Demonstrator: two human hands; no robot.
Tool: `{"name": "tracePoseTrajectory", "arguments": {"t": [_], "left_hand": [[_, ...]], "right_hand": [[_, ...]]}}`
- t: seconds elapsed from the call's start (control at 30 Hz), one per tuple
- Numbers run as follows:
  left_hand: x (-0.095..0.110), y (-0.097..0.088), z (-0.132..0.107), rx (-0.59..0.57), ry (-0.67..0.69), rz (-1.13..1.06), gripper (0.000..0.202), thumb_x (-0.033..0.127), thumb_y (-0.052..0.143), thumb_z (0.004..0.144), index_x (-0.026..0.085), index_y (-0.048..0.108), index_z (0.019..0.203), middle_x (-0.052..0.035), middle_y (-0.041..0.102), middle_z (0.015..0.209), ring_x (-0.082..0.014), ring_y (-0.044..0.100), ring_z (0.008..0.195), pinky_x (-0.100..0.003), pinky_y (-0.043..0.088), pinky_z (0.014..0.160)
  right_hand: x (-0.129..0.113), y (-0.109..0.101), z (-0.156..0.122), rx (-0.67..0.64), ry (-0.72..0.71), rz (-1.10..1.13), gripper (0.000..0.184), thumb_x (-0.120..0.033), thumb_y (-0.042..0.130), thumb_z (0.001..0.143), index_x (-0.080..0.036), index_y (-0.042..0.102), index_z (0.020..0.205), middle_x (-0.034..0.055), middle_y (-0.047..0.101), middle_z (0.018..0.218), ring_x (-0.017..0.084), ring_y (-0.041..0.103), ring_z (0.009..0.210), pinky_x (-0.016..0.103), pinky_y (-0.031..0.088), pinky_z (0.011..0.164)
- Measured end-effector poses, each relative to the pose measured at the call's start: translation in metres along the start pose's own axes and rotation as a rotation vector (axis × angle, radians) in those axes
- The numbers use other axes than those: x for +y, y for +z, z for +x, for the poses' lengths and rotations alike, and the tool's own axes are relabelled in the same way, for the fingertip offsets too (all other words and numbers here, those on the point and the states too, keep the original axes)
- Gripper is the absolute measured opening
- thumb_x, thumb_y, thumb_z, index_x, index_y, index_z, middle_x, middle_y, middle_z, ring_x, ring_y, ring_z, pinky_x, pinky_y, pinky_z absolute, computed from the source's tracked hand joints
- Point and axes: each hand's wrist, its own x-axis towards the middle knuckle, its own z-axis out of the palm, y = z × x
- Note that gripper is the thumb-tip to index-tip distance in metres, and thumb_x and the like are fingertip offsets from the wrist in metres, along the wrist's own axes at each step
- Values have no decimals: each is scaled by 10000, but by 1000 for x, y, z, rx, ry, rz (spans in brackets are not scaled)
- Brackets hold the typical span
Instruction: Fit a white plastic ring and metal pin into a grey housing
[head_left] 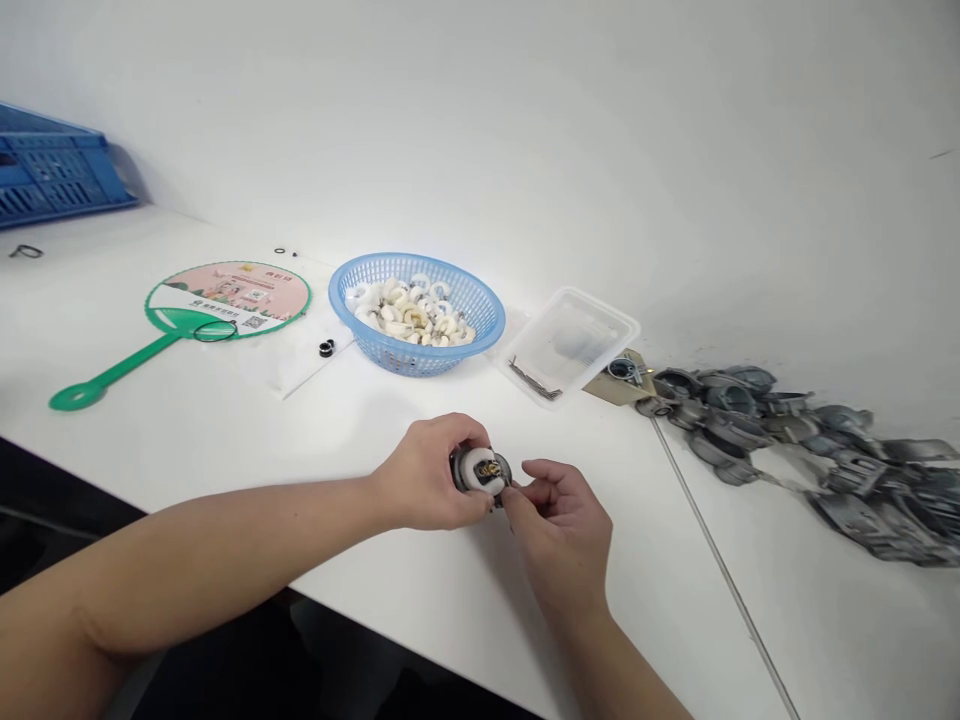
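Observation:
My left hand (439, 475) is wrapped round a small round metal housing (503, 466) with a white curved plastic piece (474, 468) seated in it. Brass-coloured bits show in the middle of the housing. At its right edge, the thumb and forefinger of my right hand (559, 515) are pinched together. Whether a small part sits between those fingertips is hidden. Both hands are just above the white table (375, 430). Beyond them stands a blue plastic basket (420, 362) full of white curved pieces (416, 312).
A clear plastic tub (592, 315) holding thin metal pins (534, 378) stands behind my right hand. Grey metal housings (731, 425) are heaped along the right. A green-handled fan (229, 290) lies at left, near black rings (326, 348). A blue crate (64, 165) is at far left.

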Motion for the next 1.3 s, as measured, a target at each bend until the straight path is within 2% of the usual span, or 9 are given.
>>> {"name": "tracePoseTrajectory", "arguments": {"t": [0.4, 0.63, 0.8, 1.0, 1.3], "left_hand": [[-1, -1, 0, -33, 40, -34, 349, 168, 650, 547, 188, 505, 864, -8, 578, 790, -134, 530, 628, -264, 447, 544], [1, -2, 1, -16, 163, -23, 321, 129, 615, 548, 190, 516, 846, -18, 565, 829, -163, 539, 737, -291, 450, 637], [-1, -3, 2, -27, 193, -19, 353, 123, 589, 546, 188, 535, 889, -37, 564, 858, -178, 544, 774, -312, 461, 679], [-5, -3, 3, -41, 252, -2, 488, 147, 557, 547, 179, 549, 1034, -70, 548, 900, -212, 553, 825, -376, 490, 741], [-9, 0, 1, -37, 306, 21, 498, 158, 576, 569, 185, 538, 1065, -86, 541, 944, -216, 556, 848, -383, 497, 739]], "right_hand": [[-1, 0, -1, 0, 30, 12, 209, -240, 629, 596, -192, 582, 794, -42, 550, 494, 105, 478, 429, 227, 402, 436], [-1, 1, -1, 15, 38, -13, 200, -236, 619, 592, -193, 587, 784, -37, 557, 503, 115, 494, 448, 237, 415, 451], [0, 2, -2, 9, 57, -5, 202, -255, 634, 602, -200, 584, 789, -42, 562, 505, 107, 485, 452, 226, 408, 454], [-3, 3, -3, 9, 53, -31, 207, -253, 630, 602, -188, 588, 794, -34, 572, 516, 113, 493, 458, 234, 411, 458], [-8, 3, -5, 9, 79, -84, 190, -255, 612, 614, -202, 592, 796, -36, 578, 532, 120, 511, 479, 236, 417, 474]]}}
